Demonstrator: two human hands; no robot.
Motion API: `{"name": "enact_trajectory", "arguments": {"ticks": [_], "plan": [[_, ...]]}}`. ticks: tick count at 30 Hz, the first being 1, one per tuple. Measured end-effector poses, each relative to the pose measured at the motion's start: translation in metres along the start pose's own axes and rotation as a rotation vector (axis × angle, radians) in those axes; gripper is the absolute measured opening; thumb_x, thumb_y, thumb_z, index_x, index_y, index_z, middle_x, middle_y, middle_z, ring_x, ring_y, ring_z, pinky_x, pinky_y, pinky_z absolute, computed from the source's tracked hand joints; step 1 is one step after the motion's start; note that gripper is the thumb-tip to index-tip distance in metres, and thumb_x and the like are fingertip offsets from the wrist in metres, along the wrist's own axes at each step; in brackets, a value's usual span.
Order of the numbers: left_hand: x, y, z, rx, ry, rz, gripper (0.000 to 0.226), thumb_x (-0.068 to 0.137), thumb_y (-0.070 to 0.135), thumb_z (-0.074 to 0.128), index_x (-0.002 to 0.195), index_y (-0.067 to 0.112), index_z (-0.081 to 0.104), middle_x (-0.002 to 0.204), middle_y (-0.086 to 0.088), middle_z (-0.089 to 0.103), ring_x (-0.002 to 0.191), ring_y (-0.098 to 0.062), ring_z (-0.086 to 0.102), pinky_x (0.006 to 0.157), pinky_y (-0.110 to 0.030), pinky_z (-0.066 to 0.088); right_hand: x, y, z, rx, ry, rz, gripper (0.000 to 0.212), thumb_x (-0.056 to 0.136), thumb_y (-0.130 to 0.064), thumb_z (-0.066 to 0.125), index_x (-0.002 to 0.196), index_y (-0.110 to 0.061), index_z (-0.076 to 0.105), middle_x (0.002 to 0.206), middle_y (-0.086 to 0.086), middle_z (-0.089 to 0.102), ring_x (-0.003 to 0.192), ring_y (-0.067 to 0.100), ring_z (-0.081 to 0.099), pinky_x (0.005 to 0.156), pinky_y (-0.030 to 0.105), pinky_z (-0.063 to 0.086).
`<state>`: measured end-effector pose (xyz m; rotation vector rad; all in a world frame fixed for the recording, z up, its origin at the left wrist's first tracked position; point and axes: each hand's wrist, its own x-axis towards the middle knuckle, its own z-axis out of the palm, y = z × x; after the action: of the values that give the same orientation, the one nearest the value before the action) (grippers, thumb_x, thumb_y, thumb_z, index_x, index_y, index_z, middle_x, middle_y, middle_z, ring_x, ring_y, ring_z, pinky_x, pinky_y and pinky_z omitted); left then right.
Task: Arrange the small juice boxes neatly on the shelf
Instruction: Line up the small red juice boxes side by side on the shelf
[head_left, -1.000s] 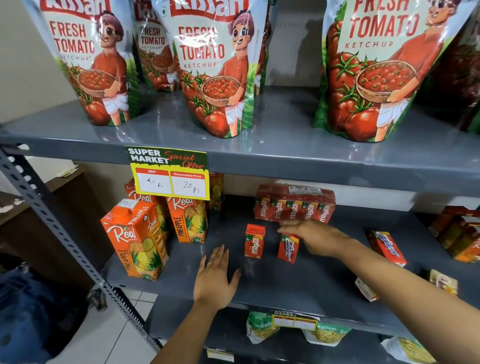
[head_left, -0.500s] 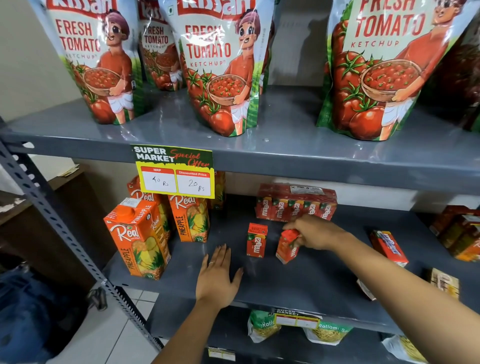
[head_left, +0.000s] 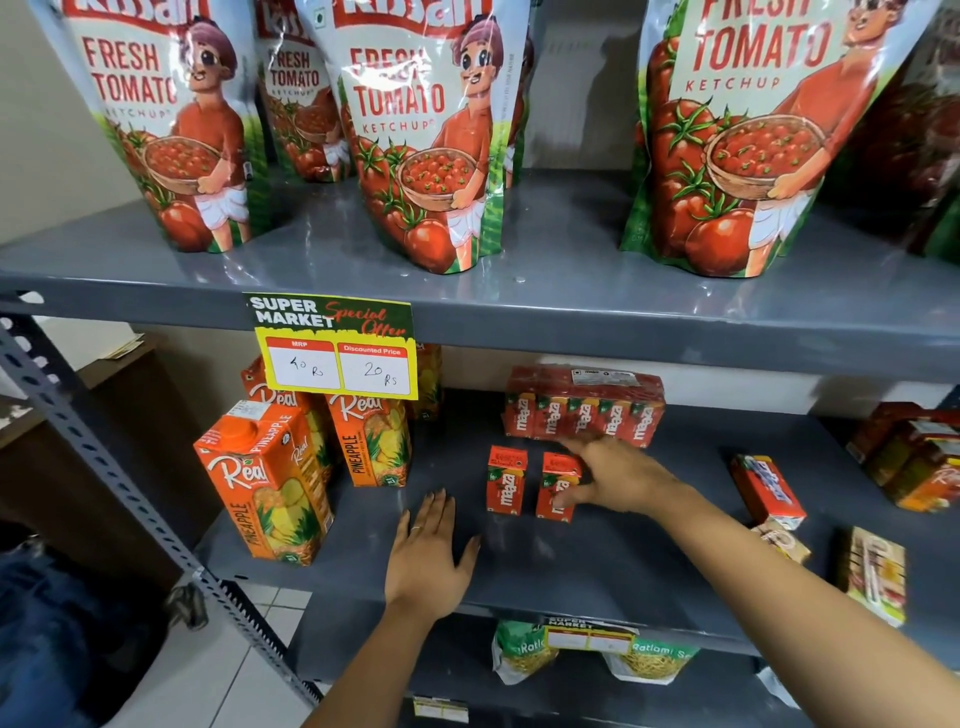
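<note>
On the middle shelf (head_left: 597, 566), the right hand (head_left: 613, 475) pinches a small juice box (head_left: 557, 487) upright, just beside another small box (head_left: 506, 480), near the shelf's centre. The left hand (head_left: 428, 556) lies flat, fingers spread, near the front edge. Next, I judge, release it, then fetch the lying box (head_left: 768, 491).

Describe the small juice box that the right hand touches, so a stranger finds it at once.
On the middle shelf, before the wrapped Maaza pack, two small red boxes stand upright. It is the right one, under the right hand; its twin stands untouched.
</note>
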<state>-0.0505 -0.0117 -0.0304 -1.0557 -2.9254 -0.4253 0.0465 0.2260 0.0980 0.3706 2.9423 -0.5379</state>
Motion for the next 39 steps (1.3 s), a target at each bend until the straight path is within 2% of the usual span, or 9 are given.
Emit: {"name": "enact_trajectory", "arguments": {"ticks": [2, 7, 12, 17, 21, 25, 29, 36, 39], "plan": [[0.0, 0.0, 0.001, 0.004, -0.006, 0.001, 0.086, 0.081, 0.065, 0.003, 0.152, 0.016, 0.01, 0.161, 0.002, 0.008, 0.147, -0.011, 0.002, 0.119, -0.032, -0.001, -0.011, 0.013, -0.012, 0.094, 0.033, 0.07, 0.091, 0.073, -0.066, 0.064, 0.146, -0.025, 0.028, 0.141, -0.004, 0.048, 0.127, 0.022, 0.049, 0.103, 0.036, 0.042], [0.001, 0.0, 0.002, -0.006, 0.016, 0.001, 0.084, 0.083, 0.065, 0.009, 0.151, 0.015, 0.014, 0.161, 0.001, 0.013, 0.147, -0.012, 0.006, 0.118, -0.032, -0.001, -0.041, 0.11, -0.025, -0.018, 0.399, 0.569, 0.048, 0.087, -0.043, 0.056, 0.116, -0.004, 0.059, 0.122, 0.023, 0.062, 0.108, 0.04, 0.06, 0.087, 0.041, 0.051], [0.002, 0.001, 0.002, -0.009, 0.022, 0.004, 0.085, 0.083, 0.065, 0.008, 0.151, 0.015, 0.014, 0.161, 0.0, 0.014, 0.147, -0.012, 0.006, 0.118, -0.031, -0.001, -0.07, 0.178, 0.002, 0.032, 0.209, 0.98, 0.069, 0.069, -0.052, 0.071, 0.124, -0.011, 0.058, 0.126, 0.017, 0.062, 0.113, 0.036, 0.059, 0.092, 0.041, 0.05], [0.001, 0.002, -0.001, 0.001, 0.008, 0.001, 0.086, 0.081, 0.065, 0.005, 0.152, 0.016, 0.011, 0.161, 0.002, 0.01, 0.147, -0.011, 0.003, 0.119, -0.032, -0.001, -0.069, 0.162, -0.002, 0.073, 0.375, 0.921, 0.042, 0.075, -0.034, 0.074, 0.102, -0.003, 0.062, 0.105, 0.023, 0.066, 0.094, 0.04, 0.064, 0.078, 0.04, 0.052], [0.002, 0.001, 0.0, 0.004, 0.01, -0.003, 0.086, 0.082, 0.065, 0.006, 0.151, 0.015, 0.013, 0.161, 0.001, 0.012, 0.147, -0.012, 0.005, 0.12, -0.033, 0.001, -0.059, 0.141, -0.016, -0.106, 0.387, 0.73, 0.031, 0.08, -0.018, 0.067, 0.107, -0.003, 0.062, 0.107, 0.023, 0.066, 0.098, 0.042, 0.064, 0.082, 0.045, 0.054], [0.001, 0.001, 0.0, 0.012, 0.014, -0.004, 0.086, 0.082, 0.065, 0.006, 0.151, 0.015, 0.014, 0.161, 0.001, 0.014, 0.147, -0.012, 0.006, 0.119, -0.032, 0.001, -0.055, 0.11, -0.01, -0.092, 0.512, 0.538, 0.046, 0.073, -0.028, 0.075, 0.117, -0.022, 0.065, 0.103, 0.017, 0.072, 0.095, 0.04, 0.066, 0.078, 0.044, 0.053], [0.001, 0.002, 0.0, 0.012, 0.013, -0.004, 0.086, 0.082, 0.065, 0.006, 0.151, 0.015, 0.014, 0.161, 0.001, 0.013, 0.147, -0.012, 0.005, 0.118, -0.031, -0.001, -0.046, 0.075, 0.037, 0.176, 0.751, 0.456, 0.046, 0.065, -0.028, 0.083, 0.107, -0.015, 0.07, 0.091, 0.015, 0.075, 0.089, 0.042, 0.061, 0.077, 0.043, 0.05], [0.001, 0.002, -0.001, 0.014, 0.002, -0.003, 0.086, 0.081, 0.064, 0.005, 0.151, 0.015, 0.013, 0.161, 0.001, 0.012, 0.147, -0.012, 0.004, 0.119, -0.032, -0.001, -0.027, 0.029, 0.114, 0.676, 0.834, 0.636, 0.047, 0.071, -0.029, 0.08, 0.102, -0.007, 0.052, 0.094, 0.019, 0.066, 0.091, 0.039, 0.061, 0.077, 0.044, 0.049], [0.001, 0.003, -0.002, 0.024, -0.008, -0.005, 0.085, 0.082, 0.064, 0.004, 0.152, 0.016, 0.012, 0.161, 0.001, 0.01, 0.147, -0.011, 0.003, 0.119, -0.032, 0.0, -0.022, 0.03, 0.122, 0.64, 0.851, 0.692, 0.044, 0.073, -0.031, 0.078, 0.097, -0.012, 0.047, 0.104, 0.017, 0.062, 0.107, 0.033, 0.055, 0.094, 0.043, 0.029]]}}
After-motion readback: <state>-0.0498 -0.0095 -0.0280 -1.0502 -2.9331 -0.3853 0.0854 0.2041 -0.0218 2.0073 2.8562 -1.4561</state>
